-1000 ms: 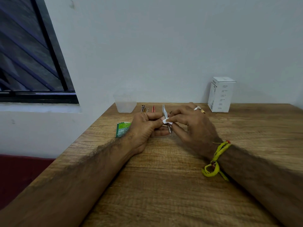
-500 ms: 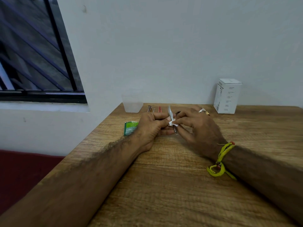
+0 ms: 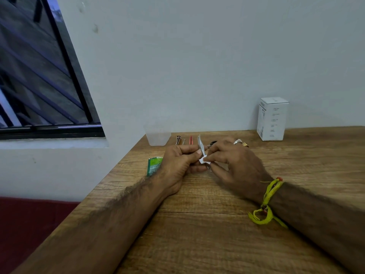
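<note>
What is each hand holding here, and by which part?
Left hand grips tweezers around mid-length; right hand pinches a white pad against them.

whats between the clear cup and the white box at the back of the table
Head view: a dark slim tool, a red tool, then the silver tool in the left hand, the right hand pinching a white scrap against it.
</note>
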### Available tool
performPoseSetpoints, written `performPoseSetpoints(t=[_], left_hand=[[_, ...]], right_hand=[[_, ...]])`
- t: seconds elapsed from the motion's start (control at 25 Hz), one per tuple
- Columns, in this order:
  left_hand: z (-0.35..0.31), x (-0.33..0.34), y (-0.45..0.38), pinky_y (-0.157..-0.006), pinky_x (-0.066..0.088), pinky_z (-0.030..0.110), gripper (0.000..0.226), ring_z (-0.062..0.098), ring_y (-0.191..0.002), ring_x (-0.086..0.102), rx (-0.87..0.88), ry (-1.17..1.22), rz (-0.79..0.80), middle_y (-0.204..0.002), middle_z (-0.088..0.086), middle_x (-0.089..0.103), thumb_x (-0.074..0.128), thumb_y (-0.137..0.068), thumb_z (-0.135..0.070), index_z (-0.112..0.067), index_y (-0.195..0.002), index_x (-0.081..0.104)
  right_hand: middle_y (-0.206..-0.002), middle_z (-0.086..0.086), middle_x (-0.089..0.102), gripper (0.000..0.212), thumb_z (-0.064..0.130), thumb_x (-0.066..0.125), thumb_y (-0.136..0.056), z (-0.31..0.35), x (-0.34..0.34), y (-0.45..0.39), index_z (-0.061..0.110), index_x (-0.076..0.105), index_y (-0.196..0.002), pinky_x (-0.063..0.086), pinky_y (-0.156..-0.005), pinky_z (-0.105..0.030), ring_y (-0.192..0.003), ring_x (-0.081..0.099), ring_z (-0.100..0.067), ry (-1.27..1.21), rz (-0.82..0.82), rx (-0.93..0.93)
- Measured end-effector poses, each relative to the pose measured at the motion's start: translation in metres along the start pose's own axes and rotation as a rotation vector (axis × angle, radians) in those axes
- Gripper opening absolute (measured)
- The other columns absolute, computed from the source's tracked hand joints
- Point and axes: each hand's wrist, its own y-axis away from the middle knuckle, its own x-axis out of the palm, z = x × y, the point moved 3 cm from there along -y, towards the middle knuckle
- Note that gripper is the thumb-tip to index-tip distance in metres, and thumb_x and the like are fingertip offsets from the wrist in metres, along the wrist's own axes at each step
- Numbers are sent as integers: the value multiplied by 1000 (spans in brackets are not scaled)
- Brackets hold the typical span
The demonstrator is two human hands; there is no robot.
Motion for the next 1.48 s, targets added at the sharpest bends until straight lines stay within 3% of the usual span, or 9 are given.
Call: performPoseSetpoints(t=[0.16,0.48,0.8,1.04,1.24,1.4,1.48], left_hand=[[-1,0,1,-70,64,34,19,21,-74,74,6,-13,-9,-96,19,76,59,-95,5,4,-108,73],[-3,-3,0,-63,63,30,17,19,-64,74,1,51,-64,-86,16,76,58,-95,6,0,-100,73],[-1,-5,-2,-60,61,27,24,22,-69,75,9,62,-136,-93,18,77,61,-94,4,7,-118,67],[-6,-2,3,-60,62,31,36,24,-69,75,51,77,-108,-90,18,77,63,-93,5,-1,-128,57],[-9,1,7,-58,61,30,40,23,-67,75,104,43,-94,-80,12,77,65,-92,7,-7,-126,50],[-7,1,8,-58,60,30,32,21,-68,74,144,-4,-76,-78,10,76,65,-92,6,-4,-121,54],[-8,2,9,-54,58,28,28,19,-67,73,145,-28,-69,-79,9,76,65,-92,5,-2,-118,58]], right_hand=[[-93,9,67,21,27,62,-84,1,-3,5,25,79,-96,47,-73,-33,-90,59,-17,44,31,-11],[-91,7,68,17,23,68,-82,5,-3,2,23,78,-96,47,-71,-32,-88,60,-18,65,45,-28],[-90,7,68,16,25,69,-83,4,-2,3,21,79,-95,45,-69,-29,-87,59,-16,75,66,-8],[-89,5,68,16,27,66,-85,6,-1,0,18,78,-91,49,-69,-35,-85,60,-18,86,32,9],[-92,4,70,13,21,69,-84,1,1,1,17,78,-92,51,-72,-37,-87,62,-20,57,5,22],[-92,5,70,15,21,66,-84,2,1,-1,19,77,-94,50,-72,-37,-87,63,-19,17,4,25],[-90,7,70,10,18,69,-86,0,-1,-1,20,77,-92,51,-70,-36,-86,64,-15,-102,-69,113]])
